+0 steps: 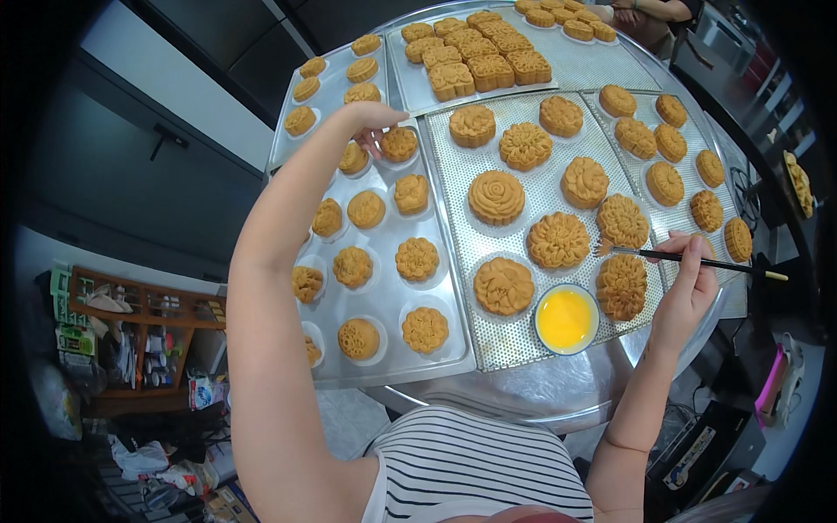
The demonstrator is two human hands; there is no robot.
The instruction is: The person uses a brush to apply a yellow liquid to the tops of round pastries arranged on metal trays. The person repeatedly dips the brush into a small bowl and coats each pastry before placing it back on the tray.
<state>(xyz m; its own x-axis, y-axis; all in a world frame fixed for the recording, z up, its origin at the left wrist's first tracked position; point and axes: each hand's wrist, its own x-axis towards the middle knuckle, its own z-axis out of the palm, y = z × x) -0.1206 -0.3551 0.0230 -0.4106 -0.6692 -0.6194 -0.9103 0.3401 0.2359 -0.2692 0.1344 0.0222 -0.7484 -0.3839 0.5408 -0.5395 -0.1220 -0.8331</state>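
My right hand holds a thin black-handled brush, its bristles over the perforated tray, between several molded mooncakes. Close by, a small bowl of yellow liquid, apparently egg wash, sits on that tray. A flower-shaped mooncake lies left of the bristles and another above them. My left hand reaches to the top corner of the left solid tray, thumb near its rim and fingers beside a mooncake. Whether it grips the rim or the mooncake cannot be told.
More trays of mooncakes cover the round metal table; square mooncakes stand packed at the back. Another person's hands rest beyond the far edge. A wooden shelf unit stands at left, and a black box at lower right.
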